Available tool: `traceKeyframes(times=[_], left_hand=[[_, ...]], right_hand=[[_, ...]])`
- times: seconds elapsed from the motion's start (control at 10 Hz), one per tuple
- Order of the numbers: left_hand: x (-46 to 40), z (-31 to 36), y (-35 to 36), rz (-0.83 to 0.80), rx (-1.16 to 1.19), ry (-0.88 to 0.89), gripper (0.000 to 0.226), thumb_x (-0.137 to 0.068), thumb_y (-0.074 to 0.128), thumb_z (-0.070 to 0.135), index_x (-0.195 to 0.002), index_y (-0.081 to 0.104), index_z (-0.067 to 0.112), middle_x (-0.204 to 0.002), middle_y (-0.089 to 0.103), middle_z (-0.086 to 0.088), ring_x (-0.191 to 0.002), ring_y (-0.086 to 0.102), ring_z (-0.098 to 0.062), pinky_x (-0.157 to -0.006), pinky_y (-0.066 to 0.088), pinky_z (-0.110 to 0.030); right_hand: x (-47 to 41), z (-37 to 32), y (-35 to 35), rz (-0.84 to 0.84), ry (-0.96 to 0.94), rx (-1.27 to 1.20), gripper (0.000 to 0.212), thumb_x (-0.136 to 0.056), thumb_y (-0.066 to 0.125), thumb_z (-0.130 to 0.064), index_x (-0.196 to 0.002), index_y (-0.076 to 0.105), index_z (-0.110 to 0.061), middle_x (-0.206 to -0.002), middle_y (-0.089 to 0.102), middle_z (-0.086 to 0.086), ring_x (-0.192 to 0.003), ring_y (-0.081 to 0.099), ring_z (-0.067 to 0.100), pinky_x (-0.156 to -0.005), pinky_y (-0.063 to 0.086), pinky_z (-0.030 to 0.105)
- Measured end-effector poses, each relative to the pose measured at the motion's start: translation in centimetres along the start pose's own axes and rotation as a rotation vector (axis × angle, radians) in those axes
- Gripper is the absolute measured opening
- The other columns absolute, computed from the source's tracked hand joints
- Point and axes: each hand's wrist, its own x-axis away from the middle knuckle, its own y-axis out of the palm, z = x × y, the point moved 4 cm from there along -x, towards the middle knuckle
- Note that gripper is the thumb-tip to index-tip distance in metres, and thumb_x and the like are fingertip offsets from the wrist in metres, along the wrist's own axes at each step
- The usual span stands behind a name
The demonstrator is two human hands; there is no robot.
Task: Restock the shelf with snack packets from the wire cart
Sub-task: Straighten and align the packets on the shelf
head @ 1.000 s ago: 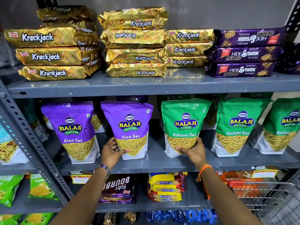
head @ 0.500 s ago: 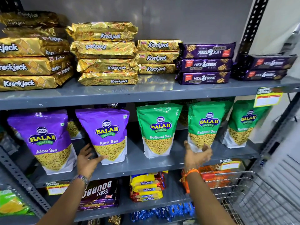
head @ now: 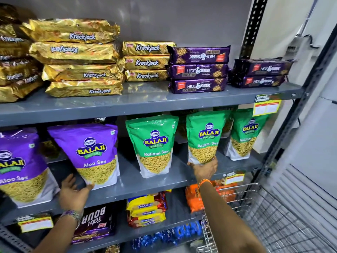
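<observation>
On the grey middle shelf (head: 156, 181) stand purple Aloo Sev pouches and green Ratlami Sev pouches. My left hand (head: 73, 193) rests at the lower left corner of the second purple Aloo Sev pouch (head: 91, 150), thumb touching its base, fingers spread. My right hand (head: 205, 169) holds the bottom of the middle green Ratlami Sev pouch (head: 205, 137), thumb and fingers around its lower edge. Another green pouch (head: 155, 145) stands between the two hands. The wire cart (head: 273, 221) is at the lower right.
The top shelf (head: 145, 101) carries stacked gold Krackjack packs (head: 80, 57) and purple Hide & Seek packs (head: 198, 70). The lower shelf holds Bourbon (head: 94, 221), Marie (head: 146, 209) and orange packets (head: 196, 199). A perforated upright (head: 252, 26) and a grey wall stand at the right.
The view has swung right and closer. My right hand moved from open in front of the shelf onto the base of the middle green pouch. My left hand stays by the purple pouch.
</observation>
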Motion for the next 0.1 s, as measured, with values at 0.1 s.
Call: traceKeyframes(times=[0.1], left_hand=[[1.78, 0.55, 0.25, 0.034, -0.053, 0.033, 0.090, -0.061, 0.086, 0.001, -0.140, 0.043, 0.007, -0.141, 0.054, -0.019, -0.126, 0.055, -0.036, -0.101, 0.044, -0.044]], right_hand=[[-0.17, -0.23, 0.20, 0.025, -0.035, 0.017, 0.120, -0.047, 0.102, -0.011, -0.147, 0.036, 0.001, -0.144, 0.049, 0.028, -0.138, 0.044, 0.045, -0.116, 0.038, 0.053]])
